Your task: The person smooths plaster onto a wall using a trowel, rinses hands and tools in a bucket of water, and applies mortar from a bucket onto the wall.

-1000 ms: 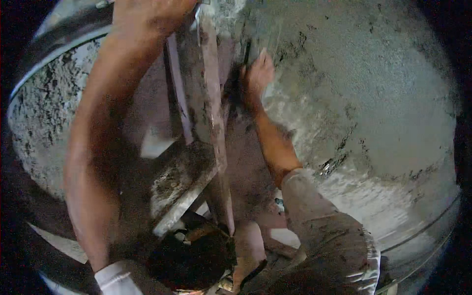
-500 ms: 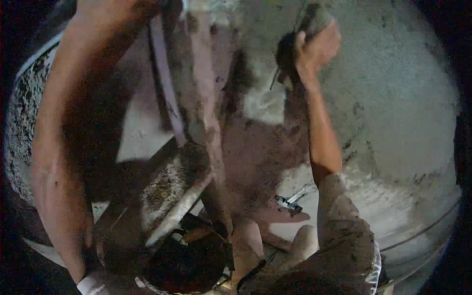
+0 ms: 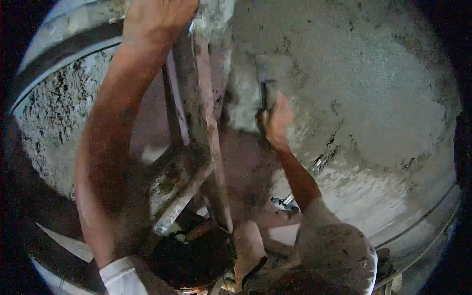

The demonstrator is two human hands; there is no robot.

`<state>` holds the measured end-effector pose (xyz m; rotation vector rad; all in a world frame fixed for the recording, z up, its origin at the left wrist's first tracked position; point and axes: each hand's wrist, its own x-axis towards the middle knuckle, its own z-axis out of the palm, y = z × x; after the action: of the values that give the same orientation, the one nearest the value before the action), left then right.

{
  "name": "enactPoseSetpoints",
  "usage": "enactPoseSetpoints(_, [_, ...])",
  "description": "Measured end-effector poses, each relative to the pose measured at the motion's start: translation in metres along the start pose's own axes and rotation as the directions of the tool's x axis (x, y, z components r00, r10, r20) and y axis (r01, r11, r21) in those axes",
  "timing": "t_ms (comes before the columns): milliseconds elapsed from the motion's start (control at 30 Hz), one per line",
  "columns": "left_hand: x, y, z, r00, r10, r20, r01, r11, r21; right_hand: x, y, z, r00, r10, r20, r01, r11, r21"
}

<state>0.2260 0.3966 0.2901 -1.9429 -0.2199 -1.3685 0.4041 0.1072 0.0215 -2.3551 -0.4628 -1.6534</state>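
Two textures of grey coating stand out, the larger a broad, mostly smooth sheet of plaster (image 3: 388, 103) filling the right side. Next in size is a rough, dark-pitted patch (image 3: 61, 113) at the left, under a curved edge. A long, narrow strip (image 3: 209, 98) runs down between them, mortar smeared along it. Lower down, a dark rounded form (image 3: 189, 258) looks like a container; whatever it holds is too dark to tell. A slanted board (image 3: 184, 199) above it borders a crusty patch. At the upper edge, beside the strip's top, is the left hand (image 3: 160, 19); I cannot tell whether its fingers are spread or gripping. The right hand (image 3: 279, 120) is closed around the handle of a flat trowel (image 3: 273, 66), whose blade lies over the plaster's left part, right of the strip
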Motion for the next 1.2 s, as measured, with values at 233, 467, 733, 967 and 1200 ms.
enactPoseSetpoints(233, [-0.002, -0.001, -0.014, 0.993, -0.076, 0.092, 0.079, 0.997, -0.027, 0.113, 0.092, -0.126, 0.885, -0.226, -0.406, 0.088, 0.939, -0.332])
enactPoseSetpoints(467, [-0.002, -0.017, 0.029, 0.992, -0.027, 0.124, -0.003, 0.972, 0.236, 0.227, -0.032, -0.061, 0.976, -0.022, -0.215, -0.014, 0.987, -0.163])
enactPoseSetpoints(733, [0.001, -0.007, 0.031, 0.995, 0.077, -0.056, -0.074, 0.996, 0.053, 0.035, 0.028, -0.082, 0.997, 0.012, 0.075, 0.003, 0.981, -0.196])
enactPoseSetpoints(967, [0.002, -0.008, 0.046, 0.968, 0.097, -0.230, -0.094, 0.995, 0.026, 0.122, 0.184, -0.235, 0.870, -0.112, -0.481, -0.047, 0.951, -0.306])
enactPoseSetpoints(1200, [-0.010, -0.021, 0.027, 0.986, 0.108, -0.127, -0.082, 0.978, 0.195, 0.267, -0.015, -0.169, 0.954, 0.298, 0.028, -0.285, 0.932, -0.222])
